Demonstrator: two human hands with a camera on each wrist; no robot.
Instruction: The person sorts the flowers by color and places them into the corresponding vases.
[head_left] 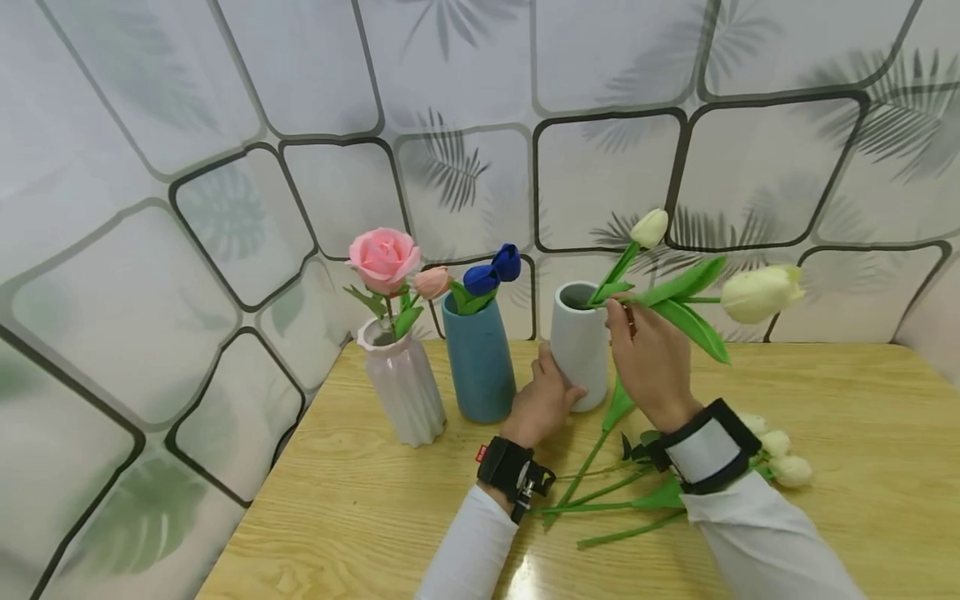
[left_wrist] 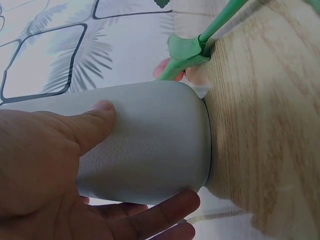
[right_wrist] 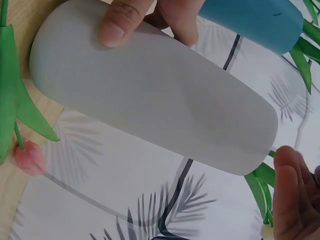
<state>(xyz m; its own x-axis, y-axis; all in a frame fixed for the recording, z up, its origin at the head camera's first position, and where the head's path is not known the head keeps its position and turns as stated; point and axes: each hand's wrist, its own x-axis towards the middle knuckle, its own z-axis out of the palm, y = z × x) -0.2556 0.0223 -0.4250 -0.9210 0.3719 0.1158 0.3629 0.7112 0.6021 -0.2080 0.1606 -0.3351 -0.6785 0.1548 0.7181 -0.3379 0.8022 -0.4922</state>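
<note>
Seemingly the pink vase [head_left: 408, 396] and blue vase [head_left: 480, 362] are done, with left hand [head_left: 542, 404] gripping the white vase [head_left: 577, 358], right hand [head_left: 654, 358] pinching a white tulip [head_left: 761, 294], and loose tulips [head_left: 791, 471] waiting nearer

"What is being worn at the bottom centre?"

"A white sleeve [head_left: 471, 546]; above it a black strap [head_left: 497, 468] is being worn, marked by a small red tag [head_left: 482, 453]."

"And at the lower right?"

"A second white sleeve [head_left: 768, 533] and a broader black band [head_left: 738, 423] are being worn, its middle being covered by a pale panel [head_left: 705, 452]."
</note>
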